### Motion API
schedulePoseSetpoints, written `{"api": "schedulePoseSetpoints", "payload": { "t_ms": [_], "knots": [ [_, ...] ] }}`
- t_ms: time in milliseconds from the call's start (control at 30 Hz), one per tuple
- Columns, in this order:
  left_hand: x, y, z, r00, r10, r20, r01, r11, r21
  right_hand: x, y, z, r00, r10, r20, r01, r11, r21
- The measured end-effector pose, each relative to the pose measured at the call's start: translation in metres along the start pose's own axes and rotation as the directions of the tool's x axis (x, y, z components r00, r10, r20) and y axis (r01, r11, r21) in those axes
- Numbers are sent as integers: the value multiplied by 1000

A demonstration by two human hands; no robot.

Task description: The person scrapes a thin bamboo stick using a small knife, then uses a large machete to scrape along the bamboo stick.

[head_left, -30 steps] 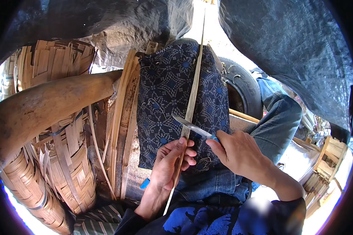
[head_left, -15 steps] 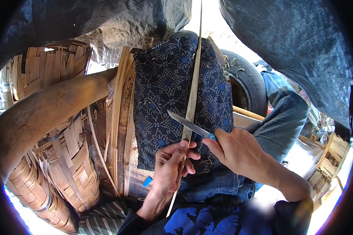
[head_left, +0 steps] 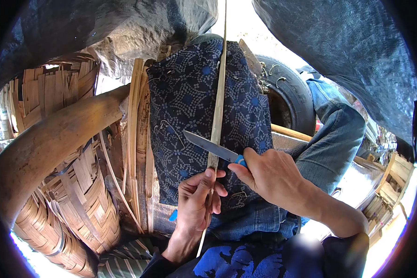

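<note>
My left hand (head_left: 197,204) pinches a long thin bamboo strip (head_left: 217,106) that runs from my lap up and away across my knee. My right hand (head_left: 268,178) grips a knife with a blue handle (head_left: 211,146); its grey blade lies crosswise against the strip just above my left fingers. A dark blue patterned cloth (head_left: 190,106) covers my raised knee under the strip.
Woven bamboo baskets (head_left: 85,199) stand at the left, with a thick curved bamboo pole (head_left: 51,143) across them. Loose bamboo slats (head_left: 134,139) lean beside my knee. A black tyre (head_left: 289,99) lies beyond my other jeans-clad leg (head_left: 333,139). Dark tarpaulin (head_left: 347,51) hangs overhead.
The knife blade has shifted slightly along the strip and the view has tilted a little; both hands keep their grips.
</note>
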State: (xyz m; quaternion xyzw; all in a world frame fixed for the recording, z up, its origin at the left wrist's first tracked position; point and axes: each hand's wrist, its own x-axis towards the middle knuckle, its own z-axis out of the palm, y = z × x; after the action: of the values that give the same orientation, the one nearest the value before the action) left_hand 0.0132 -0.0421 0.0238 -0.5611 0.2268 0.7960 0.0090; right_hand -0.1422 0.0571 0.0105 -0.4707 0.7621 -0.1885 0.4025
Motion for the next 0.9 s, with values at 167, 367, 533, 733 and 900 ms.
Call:
{"api": "schedulePoseSetpoints", "payload": {
  "t_ms": [167,367,533,733,900],
  "knots": [
    [0,-5,4,999,48,7,-48,998,30,19,-2,7,996,-45,-74,44,999,-19],
    [0,-5,0,1000,29,7,-29,1000,8,19,-1,10,989,-97,-113,94,995,-29],
    [0,-4,0,999,34,21,-33,999,-39,-5,2,10,984,-71,-164,54,993,-106],
    [-3,-11,5,995,101,6,-101,992,77,22,16,9,933,221,-285,-252,965,-77],
    [-7,-11,-2,997,77,30,-78,995,56,16,32,10,937,23,-348,19,993,118]
  ]
}}
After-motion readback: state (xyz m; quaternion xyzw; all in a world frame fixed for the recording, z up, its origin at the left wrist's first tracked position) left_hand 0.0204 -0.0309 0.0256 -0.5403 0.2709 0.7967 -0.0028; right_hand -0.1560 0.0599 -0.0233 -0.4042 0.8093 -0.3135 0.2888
